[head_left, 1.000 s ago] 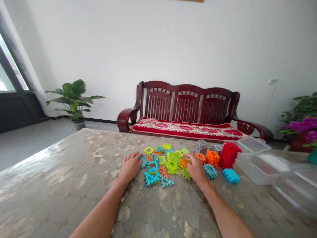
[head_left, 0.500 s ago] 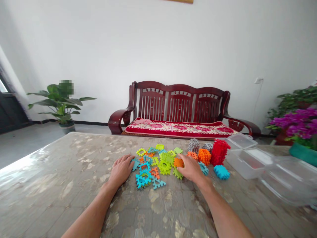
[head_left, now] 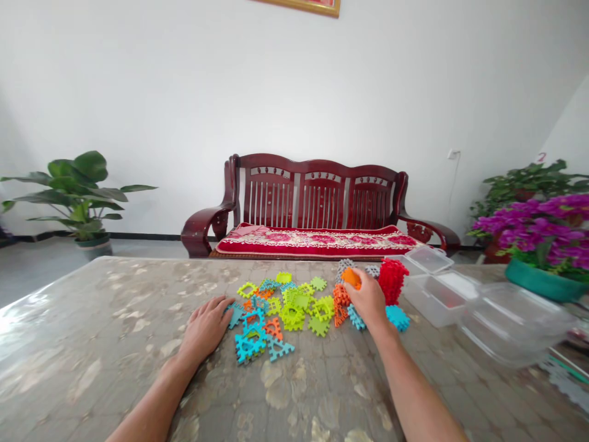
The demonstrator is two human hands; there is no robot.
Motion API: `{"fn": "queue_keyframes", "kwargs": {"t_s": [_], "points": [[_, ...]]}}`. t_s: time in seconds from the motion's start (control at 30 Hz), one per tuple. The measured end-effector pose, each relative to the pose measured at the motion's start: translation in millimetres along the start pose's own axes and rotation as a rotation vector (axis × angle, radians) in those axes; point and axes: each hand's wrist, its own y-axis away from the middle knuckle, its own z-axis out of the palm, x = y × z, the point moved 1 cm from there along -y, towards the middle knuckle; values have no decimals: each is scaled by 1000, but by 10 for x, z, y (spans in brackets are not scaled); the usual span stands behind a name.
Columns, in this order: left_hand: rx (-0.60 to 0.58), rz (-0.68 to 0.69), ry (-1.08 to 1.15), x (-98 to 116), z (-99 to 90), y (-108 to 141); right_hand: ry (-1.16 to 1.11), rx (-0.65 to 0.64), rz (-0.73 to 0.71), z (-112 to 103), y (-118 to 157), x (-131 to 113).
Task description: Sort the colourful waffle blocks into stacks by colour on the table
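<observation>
My right hand pinches an orange toothed plastic tile above the sorted stacks. Beneath and beside it are orange triangle tiles, a blue stack and another blue stack. A tall red stack stands just right of the fingers, with grey tiles behind. My left hand lies flat on the table, fingertips at a blue tile on the left edge of the loose pile. In that pile, green tiles, blue triangle tiles and orange tiles overlap.
Clear plastic boxes with lids stand at the right of the cloth-covered table; a second clear container is nearer. A teal pot of purple flowers sits at the right edge. Behind the table is a wooden bench.
My right hand has lifted the orange tile from the loose pile and carried it right, over the orange stacks. My left hand stays by the blue tile. The view has turned slightly right.
</observation>
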Motion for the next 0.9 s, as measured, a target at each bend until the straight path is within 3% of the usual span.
{"fn": "queue_keyframes", "kwargs": {"t_s": [0.17, 0.63, 0.9], "points": [[-24, 0, -19, -1, -7, -7, 178, 32, 68, -120, -74, 285], [-51, -13, -31, -22, 16, -18, 511, -15, 162, -200, -17, 206], [-38, -7, -32, -23, 23, -13, 524, 39, 74, -119, 41, 298]]}}
